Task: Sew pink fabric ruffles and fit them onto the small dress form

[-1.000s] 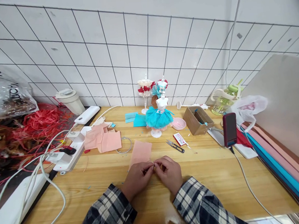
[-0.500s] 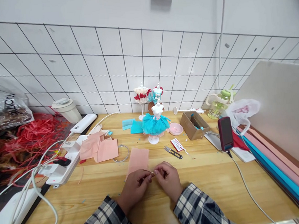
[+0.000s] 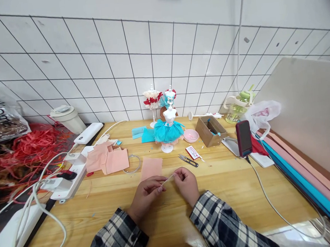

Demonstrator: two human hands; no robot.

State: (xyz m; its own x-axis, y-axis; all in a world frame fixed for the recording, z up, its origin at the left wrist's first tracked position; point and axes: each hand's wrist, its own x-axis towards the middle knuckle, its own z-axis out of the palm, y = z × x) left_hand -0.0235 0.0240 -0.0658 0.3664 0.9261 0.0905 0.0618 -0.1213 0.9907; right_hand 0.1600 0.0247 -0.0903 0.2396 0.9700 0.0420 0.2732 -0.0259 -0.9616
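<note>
My left hand [image 3: 146, 195] and my right hand [image 3: 187, 183] are pinched on the two ends of a thin pale strand [image 3: 167, 180] stretched between them, just above the wooden table [image 3: 233, 194]. A pink piece of cloth [image 3: 151, 167] lies flat right behind my hands. Small black snips [image 3: 187, 160] lie a little beyond my right hand. A small mannequin in a teal tutu [image 3: 168, 130] stands further back at the centre.
Folded pink cloth pieces [image 3: 107, 160] and a wire ring [image 3: 133, 164] lie at left, beside a white power strip [image 3: 69, 178] with cables. A pink bowl [image 3: 190, 135], a cardboard box [image 3: 210, 130], a red phone [image 3: 243, 138] and coloured sheets [image 3: 301, 183] fill the right.
My hands have moved apart, drawing the strand out straight between them. The view has shifted slightly.
</note>
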